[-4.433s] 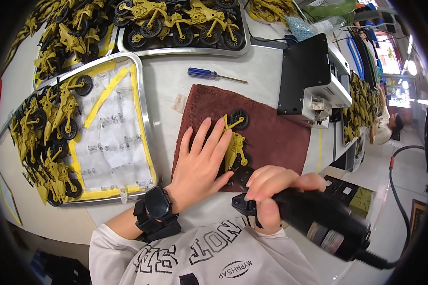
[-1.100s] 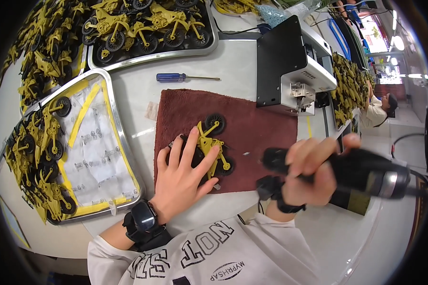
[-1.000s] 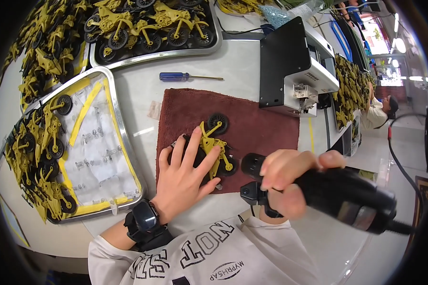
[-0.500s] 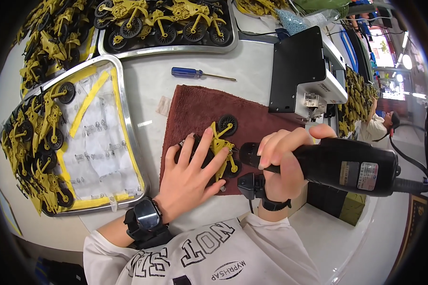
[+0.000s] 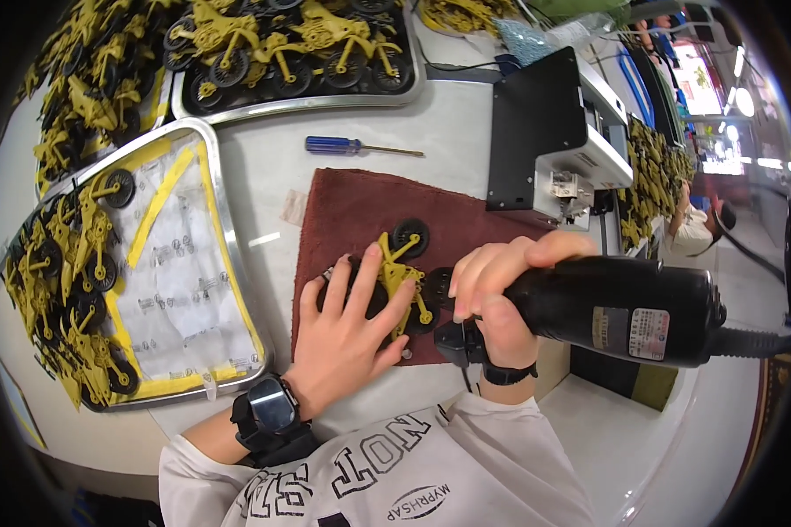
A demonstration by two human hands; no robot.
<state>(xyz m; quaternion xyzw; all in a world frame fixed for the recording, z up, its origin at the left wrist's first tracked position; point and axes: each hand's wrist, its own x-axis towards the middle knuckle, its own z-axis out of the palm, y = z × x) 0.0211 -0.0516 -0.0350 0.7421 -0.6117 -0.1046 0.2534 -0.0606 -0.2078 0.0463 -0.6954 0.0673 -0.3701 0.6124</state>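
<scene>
A small yellow toy motorcycle [image 5: 394, 272] with black wheels lies on a dark red cloth [image 5: 334, 202]. My left hand [image 5: 347, 312] rests over it with spread fingers, the fingertips pressing on its yellow frame. Part of the toy is hidden beneath the palm and fingers. In my right hand [image 5: 501, 285], the fingers wrap round the front of a thick black corded electric screwdriver [image 5: 580, 303]. Its nose points left, close beside the toy's right side. Whether its tip touches the toy, I cannot tell.
Past the cloth lies a blue-handled screwdriver [image 5: 334, 145]. A paper-lined metal tray [image 5: 264, 351] holding several yellow toy motorcycles stands left; another full tray [image 5: 299, 107] is behind. A black and white boxy machine [image 5: 536, 132] stands at back right. A person [image 5: 690, 228] sits far right.
The whole view has shifted slightly, the cloth, toy and hands a little left in the picture. My hands keep about the same places on the toy and the electric screwdriver.
</scene>
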